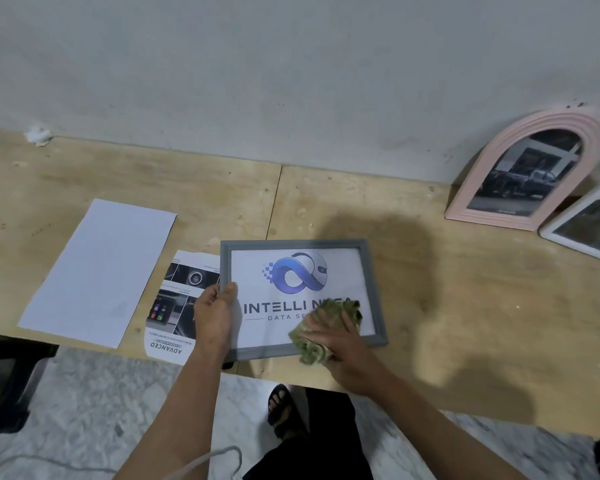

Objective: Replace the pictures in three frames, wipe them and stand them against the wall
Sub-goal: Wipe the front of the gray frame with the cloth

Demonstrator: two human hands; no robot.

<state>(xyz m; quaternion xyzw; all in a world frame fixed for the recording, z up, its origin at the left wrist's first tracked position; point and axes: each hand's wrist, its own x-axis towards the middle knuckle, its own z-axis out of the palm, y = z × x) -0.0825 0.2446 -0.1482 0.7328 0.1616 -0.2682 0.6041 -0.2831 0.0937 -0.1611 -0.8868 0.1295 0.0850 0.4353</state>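
A grey rectangular frame (371, 271) lies flat on the wooden table, showing a white picture with a blue loop logo and dark lettering. My left hand (215, 317) holds its left edge, thumb over the rim. My right hand (340, 348) presses a crumpled green cloth (329, 320) on the glass at the frame's lower right part. A pink arched frame (485, 188) with a dark photo leans against the wall at the far right. Beside it a white frame (568, 237) also leans, partly cut off by the view's edge.
A blank white sheet (94, 271) lies on the table (465, 306) to the left. A printed car leaflet (174, 306) sits partly under the grey frame's left side. The table's front edge runs just below my hands. A dark chair (7, 375) stands at lower left.
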